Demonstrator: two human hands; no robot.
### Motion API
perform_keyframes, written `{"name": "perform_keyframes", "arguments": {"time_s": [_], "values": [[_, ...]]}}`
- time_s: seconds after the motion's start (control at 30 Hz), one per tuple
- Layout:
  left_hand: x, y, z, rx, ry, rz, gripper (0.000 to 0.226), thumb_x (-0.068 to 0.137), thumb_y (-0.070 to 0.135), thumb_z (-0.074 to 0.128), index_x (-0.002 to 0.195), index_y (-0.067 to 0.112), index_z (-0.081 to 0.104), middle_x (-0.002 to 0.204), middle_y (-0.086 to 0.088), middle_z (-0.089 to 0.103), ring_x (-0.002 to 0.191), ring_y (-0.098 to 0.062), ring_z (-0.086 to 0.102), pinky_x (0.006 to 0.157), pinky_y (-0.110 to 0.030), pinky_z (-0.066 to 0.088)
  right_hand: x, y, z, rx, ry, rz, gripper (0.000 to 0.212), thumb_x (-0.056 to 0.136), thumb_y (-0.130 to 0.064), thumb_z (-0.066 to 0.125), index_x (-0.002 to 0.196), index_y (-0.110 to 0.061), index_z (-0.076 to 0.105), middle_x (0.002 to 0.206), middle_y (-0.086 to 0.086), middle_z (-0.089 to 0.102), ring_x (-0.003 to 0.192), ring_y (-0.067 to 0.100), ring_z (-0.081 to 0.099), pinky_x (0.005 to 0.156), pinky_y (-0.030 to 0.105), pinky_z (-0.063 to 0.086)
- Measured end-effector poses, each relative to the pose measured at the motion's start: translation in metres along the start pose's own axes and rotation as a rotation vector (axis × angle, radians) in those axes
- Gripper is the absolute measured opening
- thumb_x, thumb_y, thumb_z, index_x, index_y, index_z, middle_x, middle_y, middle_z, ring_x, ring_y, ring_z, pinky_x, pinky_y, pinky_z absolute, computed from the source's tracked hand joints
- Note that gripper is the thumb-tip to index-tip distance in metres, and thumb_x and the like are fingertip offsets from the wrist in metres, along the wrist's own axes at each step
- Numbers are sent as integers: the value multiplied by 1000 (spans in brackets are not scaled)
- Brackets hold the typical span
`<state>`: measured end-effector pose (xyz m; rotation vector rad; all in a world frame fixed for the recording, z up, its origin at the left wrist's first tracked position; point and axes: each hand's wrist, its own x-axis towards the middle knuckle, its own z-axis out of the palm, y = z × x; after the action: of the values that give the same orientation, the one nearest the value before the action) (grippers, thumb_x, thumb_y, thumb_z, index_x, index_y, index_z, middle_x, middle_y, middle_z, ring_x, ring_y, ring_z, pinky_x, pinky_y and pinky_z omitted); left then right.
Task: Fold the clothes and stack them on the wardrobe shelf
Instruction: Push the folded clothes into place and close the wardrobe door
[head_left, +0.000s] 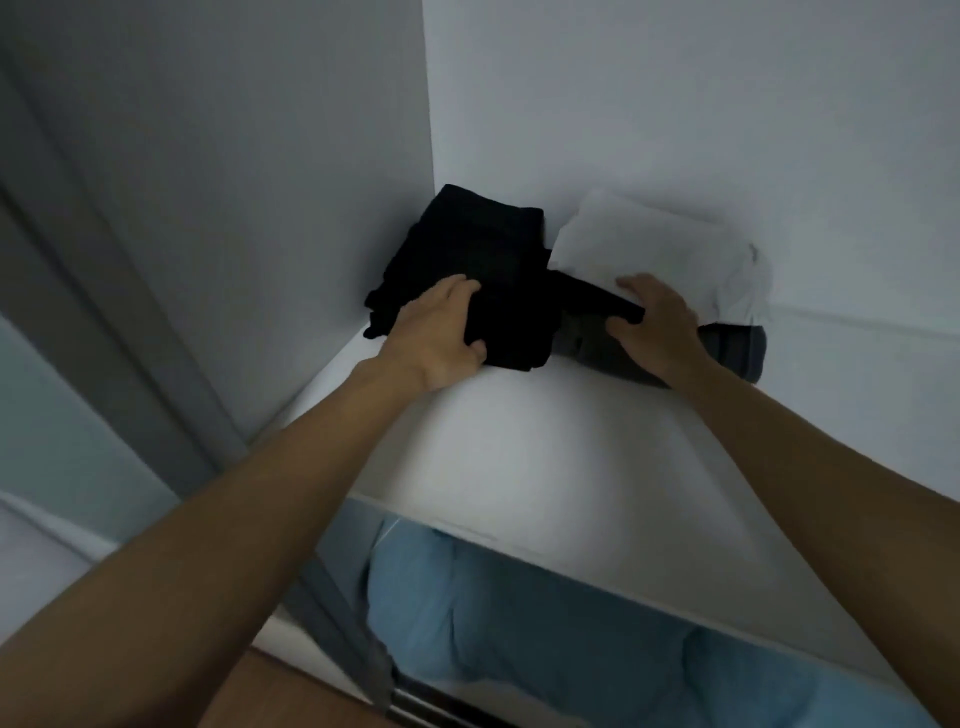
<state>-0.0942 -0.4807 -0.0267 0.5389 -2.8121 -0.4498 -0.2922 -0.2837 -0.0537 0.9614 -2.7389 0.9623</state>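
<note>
Black clothes lie folded in the shelf corner, mid-frame, beside a white pile. The left hand clamps their front edge, thumb underneath; the right hand pinches their black strip.

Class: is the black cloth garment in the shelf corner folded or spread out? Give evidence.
Folded: the black cloth garment forms a compact layered block, stacked edges showing beside the left hand.
</note>
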Motion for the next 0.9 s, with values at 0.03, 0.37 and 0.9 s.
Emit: {"name": "perform_keyframes", "arguments": {"time_s": [0.03,0.37,0.9], "values": [[-22,-1,-6,-38,25,24,72,89,28,63,151,17,29,160,-2,25,145,-23,29,117,-40,29,-12,-14,-1,177,73,14,46,93,-17,61,138,-11,54,144,12,50,135,30,44,110,34,32],[-211,-55,-83,131,197,-87,23,88,25,54,108,26,66,98,7,73,92,-25,67,79,-37,54,-120,-266,29,981,-353,-54,20,100,-17,50,102,-12,69,101,7,73,95,17,70,89,34,55],[-257,-100,-102,7,232,-194,25,93,24,51,116,26,62,109,-2,71,102,-29,65,85,-42,54,-158,-373,99,991,-437,194,75,96,-66,33,151,-14,40,155,9,43,142,26,40,120,48,28]]}}
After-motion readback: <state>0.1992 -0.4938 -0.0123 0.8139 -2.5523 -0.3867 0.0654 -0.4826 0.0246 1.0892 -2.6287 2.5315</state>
